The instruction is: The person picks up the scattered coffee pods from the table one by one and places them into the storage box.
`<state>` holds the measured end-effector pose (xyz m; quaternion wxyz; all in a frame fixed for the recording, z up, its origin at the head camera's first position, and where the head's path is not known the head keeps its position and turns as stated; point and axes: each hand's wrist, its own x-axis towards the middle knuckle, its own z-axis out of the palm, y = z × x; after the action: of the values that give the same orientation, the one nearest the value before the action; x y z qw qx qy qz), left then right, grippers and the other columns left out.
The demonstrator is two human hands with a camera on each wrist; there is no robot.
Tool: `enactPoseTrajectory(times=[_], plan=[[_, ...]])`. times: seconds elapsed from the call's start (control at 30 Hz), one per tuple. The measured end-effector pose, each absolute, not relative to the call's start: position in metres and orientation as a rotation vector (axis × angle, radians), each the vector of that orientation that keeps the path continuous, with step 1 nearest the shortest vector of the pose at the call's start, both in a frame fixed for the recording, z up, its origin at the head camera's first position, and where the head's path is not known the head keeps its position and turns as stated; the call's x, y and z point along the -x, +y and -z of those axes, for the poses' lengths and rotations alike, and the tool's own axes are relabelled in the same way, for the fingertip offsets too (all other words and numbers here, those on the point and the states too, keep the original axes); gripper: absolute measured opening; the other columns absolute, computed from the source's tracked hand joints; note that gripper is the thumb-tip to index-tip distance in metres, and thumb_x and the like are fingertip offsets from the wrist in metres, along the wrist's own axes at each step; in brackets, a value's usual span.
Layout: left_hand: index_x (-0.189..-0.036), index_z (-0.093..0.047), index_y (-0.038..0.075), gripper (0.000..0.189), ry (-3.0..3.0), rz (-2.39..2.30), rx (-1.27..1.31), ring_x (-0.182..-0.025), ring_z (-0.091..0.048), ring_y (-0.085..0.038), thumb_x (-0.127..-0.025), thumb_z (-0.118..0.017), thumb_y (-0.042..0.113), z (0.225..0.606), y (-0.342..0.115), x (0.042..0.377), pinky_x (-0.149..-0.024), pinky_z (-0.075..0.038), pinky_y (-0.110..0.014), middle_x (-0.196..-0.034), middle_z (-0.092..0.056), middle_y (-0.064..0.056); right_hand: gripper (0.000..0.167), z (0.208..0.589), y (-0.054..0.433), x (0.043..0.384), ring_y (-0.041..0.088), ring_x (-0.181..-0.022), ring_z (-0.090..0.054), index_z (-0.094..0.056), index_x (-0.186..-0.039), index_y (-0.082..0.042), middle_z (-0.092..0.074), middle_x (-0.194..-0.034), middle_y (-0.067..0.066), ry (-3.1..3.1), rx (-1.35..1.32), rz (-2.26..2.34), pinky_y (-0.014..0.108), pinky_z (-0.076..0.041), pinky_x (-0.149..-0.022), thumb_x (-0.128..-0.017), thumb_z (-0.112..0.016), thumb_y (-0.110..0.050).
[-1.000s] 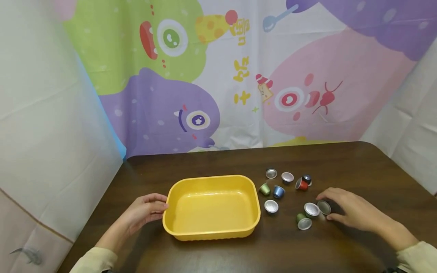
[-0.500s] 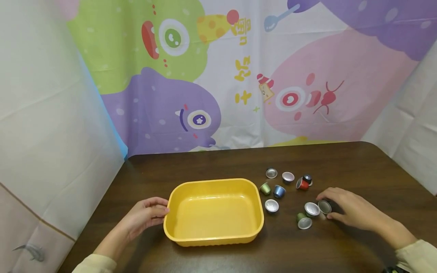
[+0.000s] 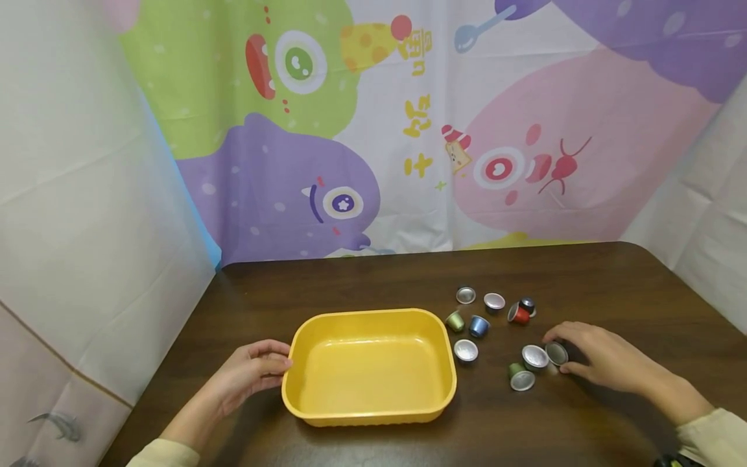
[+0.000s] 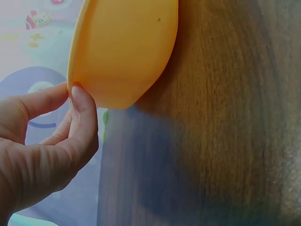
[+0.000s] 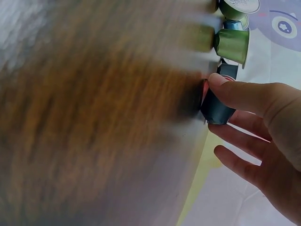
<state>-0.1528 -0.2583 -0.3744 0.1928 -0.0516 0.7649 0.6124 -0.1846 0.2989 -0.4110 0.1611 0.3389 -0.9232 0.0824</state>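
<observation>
A deep yellow plastic tray (image 3: 373, 370) stands on the dark wood table. My left hand (image 3: 251, 373) pinches its left rim, and in the left wrist view the thumb (image 4: 83, 106) lies against the tray's edge with the index finger opposite. On the right, my right hand (image 3: 601, 357) holds a dark coffee capsule (image 5: 217, 106) between thumb and fingers, its silver lid facing me in the head view. Touching or close beside it are a silver-lidded capsule (image 3: 535, 357) and a green capsule (image 3: 521, 378) lying on its side.
More coffee capsules lie behind, among them a blue one (image 3: 479, 326), a light green one (image 3: 455, 321) by the tray's right wall and a red one (image 3: 519, 314) against a dark one. A printed curtain (image 3: 420, 214) hangs behind the table (image 3: 327, 285).
The yellow tray has slid a little toward me and to the right, with my left hand staying on its rim. My right hand stays in place at the dark capsule.
</observation>
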Motion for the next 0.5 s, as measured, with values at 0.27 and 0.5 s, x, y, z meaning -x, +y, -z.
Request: enactPoseTrajectory(times=[0.27, 0.5], plan=[[-0.12, -0.052, -0.006, 0.04, 2.135, -1.724, 0.16, -0.085, -0.065, -0.012, -0.09, -0.065, 0.016, 0.3755, -0.2544, 0.1495, -0.081, -0.058, -0.028, -0.092, -0.066, 0.001, 0.049, 0.4083, 0.3, 0.1843, 0.01, -0.091, -0.063, -0.065, -0.102, -0.02, -0.066, -0.099, -0.012, -2.657, -0.956, -0.237, 0.036, -0.054, -0.077, -0.059, -0.089, -0.015], [-0.121, -0.053, -0.006, 0.04, 2.146, -1.725, 0.169, -0.085, -0.064, -0.011, -0.089, -0.065, 0.017, 0.3754, -0.2518, 0.1461, -0.081, -0.058, -0.029, -0.091, -0.067, 0.003, 0.05, 0.4035, 0.3005, 0.1858, 0.007, -0.091, -0.063, -0.065, -0.1, -0.021, -0.065, -0.097, -0.014, -2.633, -0.957, -0.221, 0.033, -0.054, -0.076, -0.057, -0.09, -0.016]])
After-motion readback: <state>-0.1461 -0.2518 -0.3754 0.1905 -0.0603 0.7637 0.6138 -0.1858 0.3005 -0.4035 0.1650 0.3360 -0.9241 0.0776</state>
